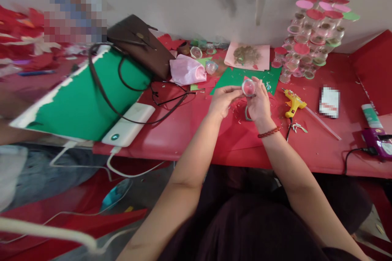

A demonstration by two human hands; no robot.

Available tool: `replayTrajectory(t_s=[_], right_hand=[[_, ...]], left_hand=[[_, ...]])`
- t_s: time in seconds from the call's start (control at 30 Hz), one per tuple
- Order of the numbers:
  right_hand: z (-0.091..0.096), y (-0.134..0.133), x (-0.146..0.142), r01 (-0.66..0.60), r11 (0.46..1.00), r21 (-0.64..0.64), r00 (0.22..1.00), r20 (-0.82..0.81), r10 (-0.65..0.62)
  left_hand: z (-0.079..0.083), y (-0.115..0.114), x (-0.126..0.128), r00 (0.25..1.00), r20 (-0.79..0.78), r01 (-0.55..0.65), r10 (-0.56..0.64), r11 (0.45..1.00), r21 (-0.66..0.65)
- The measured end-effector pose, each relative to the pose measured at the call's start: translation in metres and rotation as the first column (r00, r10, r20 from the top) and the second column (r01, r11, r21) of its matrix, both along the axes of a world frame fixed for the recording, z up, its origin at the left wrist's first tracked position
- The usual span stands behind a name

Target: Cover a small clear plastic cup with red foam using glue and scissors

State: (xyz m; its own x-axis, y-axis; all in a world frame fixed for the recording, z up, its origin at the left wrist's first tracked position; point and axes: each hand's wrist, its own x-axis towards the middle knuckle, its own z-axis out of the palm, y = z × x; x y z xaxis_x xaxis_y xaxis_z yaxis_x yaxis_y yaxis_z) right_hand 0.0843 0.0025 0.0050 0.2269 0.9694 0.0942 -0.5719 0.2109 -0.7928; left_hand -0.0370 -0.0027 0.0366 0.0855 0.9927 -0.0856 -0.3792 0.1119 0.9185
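My two hands meet above the red table, holding a small clear plastic cup with a red paper lid between them. My left hand pinches the cup from the left with its fingertips. My right hand, with a red bead bracelet at the wrist, grips the cup from the right. Under my hands lie scissors and red paper scraps. A green paper sheet lies just beyond the cup.
A yellow glue gun lies right of my hands. Stacked lidded cups stand at the back right. A pink sheet with dry brown material, a pink cloth, a brown bag, a green board and a white power bank lie left and behind.
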Motion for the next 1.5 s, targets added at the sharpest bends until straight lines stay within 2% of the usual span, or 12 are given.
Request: replayTrajectory(t_s=[0.17, 0.3, 0.4, 0.63, 0.83, 1.0, 1.13, 1.23, 1.33, 1.5], right_hand=[[0.001, -0.002, -0.004, 0.032, 0.999, 0.025, 0.999, 0.034, -0.033], [-0.003, -0.003, -0.006, 0.055, 0.990, 0.130, 0.985, 0.154, -0.075], [-0.007, -0.003, -0.006, 0.056, 0.984, 0.168, 0.980, 0.181, -0.087], [-0.006, 0.000, -0.003, 0.001, 0.992, 0.127, 0.990, 0.142, -0.019], [-0.001, -0.004, -0.002, 0.001, 0.991, 0.131, 0.984, 0.179, -0.025], [0.004, -0.008, -0.004, 0.012, 0.994, 0.110, 0.994, 0.109, -0.024], [0.008, -0.009, -0.006, -0.001, 1.000, 0.010, 0.999, 0.050, 0.001], [0.009, -0.006, -0.007, -0.078, 0.993, -0.088, 0.997, -0.035, 0.075], [0.009, -0.004, -0.005, -0.125, 0.986, -0.110, 0.989, -0.092, 0.115], [0.006, -0.001, -0.002, -0.053, 0.996, -0.073, 0.998, -0.034, 0.051]], left_hand=[[-0.003, 0.001, 0.000, 0.997, -0.064, -0.050, 0.051, 0.998, 0.024], [-0.005, 0.005, -0.002, 0.990, -0.094, -0.102, 0.105, 0.994, 0.042], [-0.005, 0.007, -0.003, 0.990, -0.078, -0.111, 0.115, 0.992, 0.052], [-0.005, 0.006, -0.003, 0.998, -0.043, -0.043, 0.045, 0.999, 0.031], [-0.002, 0.005, -0.006, 0.997, -0.068, -0.027, 0.030, 0.999, 0.042], [-0.001, 0.004, -0.006, 0.994, -0.093, -0.044, 0.051, 0.996, 0.075], [-0.005, 0.006, -0.004, 0.993, -0.086, -0.067, 0.075, 0.994, 0.086], [-0.008, 0.007, -0.003, 0.994, -0.069, -0.074, 0.079, 0.994, 0.080], [-0.007, 0.007, -0.002, 0.994, -0.068, -0.075, 0.081, 0.993, 0.088], [0.002, 0.001, -0.002, 0.997, -0.078, -0.010, 0.019, 0.994, 0.113]])
